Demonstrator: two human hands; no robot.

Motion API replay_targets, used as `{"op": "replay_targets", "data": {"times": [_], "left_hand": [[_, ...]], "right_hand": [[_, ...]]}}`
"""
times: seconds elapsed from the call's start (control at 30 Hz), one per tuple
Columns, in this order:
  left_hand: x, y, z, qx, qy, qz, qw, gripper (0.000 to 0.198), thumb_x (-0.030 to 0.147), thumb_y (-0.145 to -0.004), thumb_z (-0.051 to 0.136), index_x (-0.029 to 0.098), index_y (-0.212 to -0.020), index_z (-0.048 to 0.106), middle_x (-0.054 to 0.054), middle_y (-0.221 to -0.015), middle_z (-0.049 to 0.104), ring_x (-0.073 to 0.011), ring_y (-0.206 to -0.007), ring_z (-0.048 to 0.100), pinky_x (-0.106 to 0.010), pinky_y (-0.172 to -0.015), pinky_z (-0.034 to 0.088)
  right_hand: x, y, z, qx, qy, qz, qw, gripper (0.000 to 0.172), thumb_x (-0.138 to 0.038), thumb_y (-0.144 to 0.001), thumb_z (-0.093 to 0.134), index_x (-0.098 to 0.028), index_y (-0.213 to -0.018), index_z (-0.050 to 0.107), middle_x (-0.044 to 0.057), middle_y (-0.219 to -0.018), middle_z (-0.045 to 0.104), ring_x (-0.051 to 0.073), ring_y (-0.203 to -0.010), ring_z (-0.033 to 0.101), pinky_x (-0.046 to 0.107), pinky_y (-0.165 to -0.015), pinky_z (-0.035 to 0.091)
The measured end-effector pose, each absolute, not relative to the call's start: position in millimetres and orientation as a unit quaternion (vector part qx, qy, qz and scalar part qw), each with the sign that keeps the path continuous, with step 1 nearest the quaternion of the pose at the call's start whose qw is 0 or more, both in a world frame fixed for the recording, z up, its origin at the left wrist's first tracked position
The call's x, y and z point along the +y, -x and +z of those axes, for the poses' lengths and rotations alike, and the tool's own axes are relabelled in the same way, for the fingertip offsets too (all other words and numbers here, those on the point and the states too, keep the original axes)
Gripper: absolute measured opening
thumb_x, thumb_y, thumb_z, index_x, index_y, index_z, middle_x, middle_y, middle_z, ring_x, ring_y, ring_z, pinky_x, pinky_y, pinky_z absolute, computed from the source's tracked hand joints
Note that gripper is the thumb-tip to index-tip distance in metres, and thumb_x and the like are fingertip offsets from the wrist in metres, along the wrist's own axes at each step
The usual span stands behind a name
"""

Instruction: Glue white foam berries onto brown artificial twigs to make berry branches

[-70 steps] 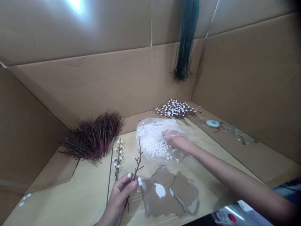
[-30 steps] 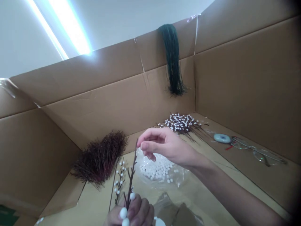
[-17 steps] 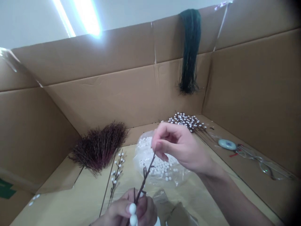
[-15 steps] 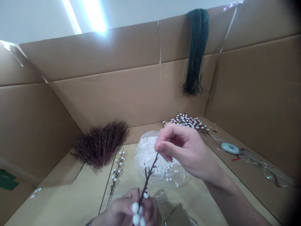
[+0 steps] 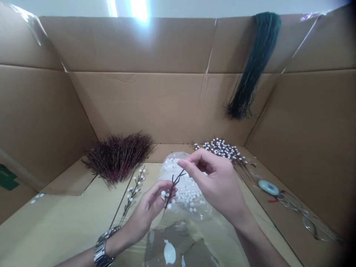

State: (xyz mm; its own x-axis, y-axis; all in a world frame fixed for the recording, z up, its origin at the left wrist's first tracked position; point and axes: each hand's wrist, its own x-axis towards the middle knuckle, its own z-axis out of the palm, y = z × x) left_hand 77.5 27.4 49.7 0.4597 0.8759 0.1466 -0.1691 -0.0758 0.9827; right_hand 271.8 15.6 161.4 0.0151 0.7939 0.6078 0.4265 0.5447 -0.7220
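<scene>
My left hand (image 5: 151,202), with a metal watch at the wrist, is loosely closed around a dark brown twig (image 5: 172,185) with short side shoots. A few white berries (image 5: 163,194) sit by the twig's lower part, close to my left thumb and fingers. My right hand (image 5: 214,181) is pinched at the twig's upper tip; the exact contact is partly hidden by the fingers. Behind both hands lies a clear plastic bag (image 5: 204,211) of loose white berries. Left of my left hand, a twig bearing white berries (image 5: 134,191) rests on the table.
A pile of bare dark twigs (image 5: 119,157) stands back left. Finished-looking berried twigs (image 5: 222,148) lie back right. Cardboard walls (image 5: 139,104) enclose the table; green strands (image 5: 256,66) hang over one. Glasses (image 5: 308,218) and a pale oval object (image 5: 268,187) lie right. White smears (image 5: 169,252) mark the plastic-covered front.
My left hand has moved up and forward along the twig, from its lower berried end toward the middle. My right hand stays at the tip. The camera view has tilted down and levelled.
</scene>
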Motion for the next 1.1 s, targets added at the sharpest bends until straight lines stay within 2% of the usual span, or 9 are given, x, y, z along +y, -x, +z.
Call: {"op": "replay_targets", "data": {"times": [0.07, 0.17, 0.3, 0.43, 0.63, 0.83, 0.97, 1.1], "left_hand": [[27, -75, 52, 0.31, -0.642, 0.447, 0.541, 0.034, 0.047, -0.093, 0.07, 0.025, -0.119, 0.068, -0.008, -0.12, 0.069, -0.028, -0.112, 0.063, -0.041, -0.099, 0.049], [26, -76, 54, 0.341, -0.658, 0.469, 0.481, 0.018, 0.035, -0.095, 0.07, 0.024, -0.109, 0.07, -0.006, -0.111, 0.071, -0.0241, -0.104, 0.065, -0.038, -0.095, 0.052], [28, -76, 54, 0.365, -0.659, 0.489, 0.44, 0.02, 0.029, -0.094, 0.071, 0.024, -0.114, 0.069, -0.005, -0.109, 0.072, -0.0228, -0.102, 0.067, -0.037, -0.093, 0.053], [30, -74, 57, 0.358, -0.698, 0.488, 0.383, 0.011, 0.025, -0.092, 0.074, 0.024, -0.102, 0.072, -0.003, -0.102, 0.074, -0.0222, -0.099, 0.068, -0.037, -0.094, 0.051], [30, -75, 66, 0.359, -0.736, 0.479, 0.317, 0.01, 0.025, -0.089, 0.077, 0.023, -0.097, 0.071, -0.003, -0.096, 0.073, -0.0229, -0.095, 0.066, -0.037, -0.088, 0.049], [32, -76, 72, 0.344, -0.749, 0.487, 0.288, 0.003, 0.022, -0.091, 0.074, 0.022, -0.09, 0.07, -0.002, -0.09, 0.07, -0.0217, -0.089, 0.065, -0.035, -0.082, 0.048], [35, -72, 74, 0.339, -0.75, 0.493, 0.282, 0.004, 0.019, -0.092, 0.071, 0.022, -0.09, 0.069, -0.002, -0.092, 0.068, -0.0211, -0.09, 0.064, -0.034, -0.083, 0.048], [38, -67, 80, 0.34, -0.735, 0.512, 0.286, 0.007, 0.016, -0.091, 0.07, 0.022, -0.089, 0.067, -0.002, -0.092, 0.066, -0.0208, -0.091, 0.062, -0.034, -0.084, 0.048]], "right_hand": [[17, -270, 160, -0.68, 0.447, 0.168, 0.556, 0.023, -0.027, -0.091, 0.07, -0.019, -0.071, 0.063, -0.007, -0.058, 0.059, 0.006, -0.051, 0.05, 0.021, -0.05, 0.038], [16, -268, 158, -0.674, 0.448, 0.167, 0.563, 0.022, -0.025, -0.09, 0.071, -0.019, -0.07, 0.064, -0.006, -0.06, 0.06, 0.007, -0.052, 0.05, 0.021, -0.051, 0.039], [17, -265, 158, -0.66, 0.454, 0.183, 0.57, 0.021, -0.028, -0.09, 0.071, -0.02, -0.072, 0.065, -0.005, -0.062, 0.061, 0.008, -0.054, 0.049, 0.023, -0.051, 0.039], [18, -263, 157, -0.654, 0.457, 0.19, 0.571, 0.022, -0.029, -0.09, 0.071, -0.02, -0.071, 0.065, -0.004, -0.062, 0.061, 0.009, -0.054, 0.049, 0.025, -0.051, 0.039], [17, -260, 154, -0.645, 0.454, 0.203, 0.58, 0.019, -0.029, -0.089, 0.072, -0.02, -0.073, 0.067, -0.004, -0.061, 0.06, 0.009, -0.053, 0.048, 0.025, -0.051, 0.04], [20, -255, 152, -0.643, 0.443, 0.203, 0.591, 0.017, -0.028, -0.089, 0.073, -0.02, -0.074, 0.068, -0.005, -0.063, 0.062, 0.008, -0.053, 0.049, 0.024, -0.05, 0.04], [23, -256, 150, -0.651, 0.434, 0.2, 0.59, 0.014, -0.028, -0.089, 0.074, -0.021, -0.077, 0.072, -0.002, -0.068, 0.066, 0.01, -0.057, 0.053, 0.025, -0.053, 0.043], [25, -263, 151, -0.665, 0.418, 0.182, 0.591, 0.01, -0.029, -0.092, 0.07, -0.025, -0.088, 0.078, 0.0, -0.077, 0.069, 0.012, -0.063, 0.057, 0.027, -0.058, 0.046]]}}
